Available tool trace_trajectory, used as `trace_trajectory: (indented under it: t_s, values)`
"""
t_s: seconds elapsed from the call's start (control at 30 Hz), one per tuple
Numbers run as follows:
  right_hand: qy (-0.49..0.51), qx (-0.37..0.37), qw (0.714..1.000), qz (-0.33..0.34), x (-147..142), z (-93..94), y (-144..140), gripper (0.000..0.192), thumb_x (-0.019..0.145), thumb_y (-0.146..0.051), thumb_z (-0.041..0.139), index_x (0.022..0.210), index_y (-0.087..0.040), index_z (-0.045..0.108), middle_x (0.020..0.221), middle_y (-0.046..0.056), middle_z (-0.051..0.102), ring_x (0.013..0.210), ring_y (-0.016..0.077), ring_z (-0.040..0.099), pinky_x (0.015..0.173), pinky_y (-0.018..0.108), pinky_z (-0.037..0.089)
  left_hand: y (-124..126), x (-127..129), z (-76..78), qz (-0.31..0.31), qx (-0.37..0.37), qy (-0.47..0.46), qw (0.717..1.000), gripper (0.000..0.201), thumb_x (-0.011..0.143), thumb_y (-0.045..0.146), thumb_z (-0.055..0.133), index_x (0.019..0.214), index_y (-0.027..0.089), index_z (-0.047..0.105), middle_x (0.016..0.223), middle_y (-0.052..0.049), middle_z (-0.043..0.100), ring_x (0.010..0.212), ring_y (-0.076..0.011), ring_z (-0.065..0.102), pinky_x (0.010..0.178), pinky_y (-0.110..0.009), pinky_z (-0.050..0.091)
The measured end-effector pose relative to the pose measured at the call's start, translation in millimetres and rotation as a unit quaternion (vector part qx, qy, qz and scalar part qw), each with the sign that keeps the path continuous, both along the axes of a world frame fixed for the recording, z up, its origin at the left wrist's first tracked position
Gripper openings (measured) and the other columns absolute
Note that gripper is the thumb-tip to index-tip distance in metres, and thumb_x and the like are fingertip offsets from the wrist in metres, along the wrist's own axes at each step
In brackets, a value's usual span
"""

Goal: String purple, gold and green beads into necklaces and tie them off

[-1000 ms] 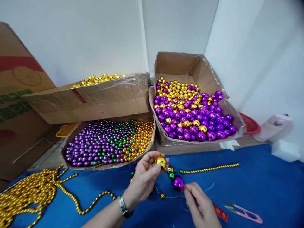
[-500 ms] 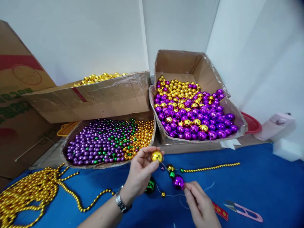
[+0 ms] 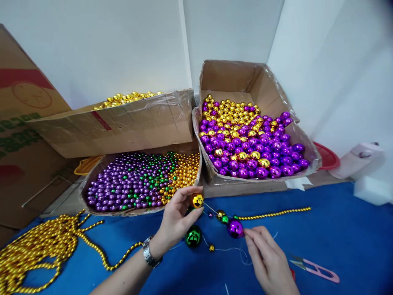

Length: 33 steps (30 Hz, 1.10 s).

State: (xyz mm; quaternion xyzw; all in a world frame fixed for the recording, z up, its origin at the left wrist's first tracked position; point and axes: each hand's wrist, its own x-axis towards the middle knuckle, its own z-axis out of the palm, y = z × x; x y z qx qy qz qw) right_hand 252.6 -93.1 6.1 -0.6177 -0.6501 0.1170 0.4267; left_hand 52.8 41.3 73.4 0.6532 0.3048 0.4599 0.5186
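My left hand [image 3: 175,221] pinches a gold ball [image 3: 197,200] on a thin thread, just in front of the low bead box. My right hand [image 3: 267,260] pinches the thread right beside a big purple ball [image 3: 235,228]. Between the two balls the thread carries a small gold bead [image 3: 220,214] and a small green bead [image 3: 225,219]. Below my left fingers a large green ball [image 3: 193,236] lies on the blue cloth [image 3: 337,241], with a small gold bead [image 3: 211,247] next to it. A thin gold bead strand [image 3: 276,213] trails off to the right.
A low box [image 3: 139,182] of small purple, green and gold beads sits ahead; a box [image 3: 254,143] of larger purple and gold balls stands at right, a taped box [image 3: 123,123] of gold beads behind. Gold bead strands [image 3: 39,250] pile at left. Pink snips [image 3: 316,269] lie at right.
My left hand drew the gold ball leftward along the thread, widening the gap to the purple ball. The green ball has come into view below my fingers. My right hand shifted slightly right.
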Motion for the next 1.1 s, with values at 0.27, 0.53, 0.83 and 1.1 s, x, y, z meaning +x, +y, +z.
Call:
trace_trajectory:
  t_s: [0.27, 0.53, 0.83, 1.1]
  values:
    - [-0.228, 0.101, 0.968, -0.039, 16, -4.9, 0, 0.033, 0.090, -0.011, 0.037, 0.113, -0.019, 0.059, 0.089, 0.010, 0.055, 0.072, 0.0157, 0.056, 0.059, 0.024, 0.047, 3, -8, 9.2, -0.098, 0.189, 0.178, 0.961, 0.045, 0.079, 0.006, 0.056, 0.121, 0.021, 0.060, 0.118, -0.012, 0.062, 0.114, -0.0256, 0.053, 0.097, -0.037, 0.042]
    - [-0.257, 0.054, 0.964, 0.049, 36, 31.5, 18, 0.036, 0.087, -0.012, 0.034, 0.103, -0.023, 0.064, 0.080, 0.006, 0.053, 0.065, 0.0137, 0.053, 0.054, 0.021, 0.046, 10, -13, 25.2, -0.257, 0.133, 0.209, 0.934, 0.041, 0.069, 0.014, 0.068, 0.108, 0.025, 0.066, 0.093, -0.007, 0.070, 0.079, -0.0216, 0.064, 0.072, -0.029, 0.051]
    - [-0.189, 0.064, 0.980, -0.001, 0, -0.1, 14, 0.030, 0.091, -0.009, 0.037, 0.112, -0.015, 0.058, 0.091, 0.011, 0.058, 0.079, 0.0180, 0.058, 0.068, 0.029, 0.049, 7, -3, -6.9, 0.002, 0.105, 0.145, 0.984, 0.043, 0.072, 0.014, 0.068, 0.113, 0.025, 0.064, 0.111, -0.009, 0.066, 0.103, -0.0264, 0.057, 0.095, -0.036, 0.040]
    - [-0.136, 0.044, 0.989, -0.021, 33, 7.2, 11, 0.025, 0.093, -0.017, 0.039, 0.109, -0.020, 0.058, 0.092, 0.009, 0.058, 0.075, 0.0165, 0.060, 0.063, 0.027, 0.050, 7, -3, -3.6, -0.031, -0.001, 0.083, 0.996, 0.036, 0.070, 0.014, 0.071, 0.105, 0.020, 0.069, 0.113, -0.010, 0.065, 0.113, -0.0269, 0.052, 0.106, -0.039, 0.030]
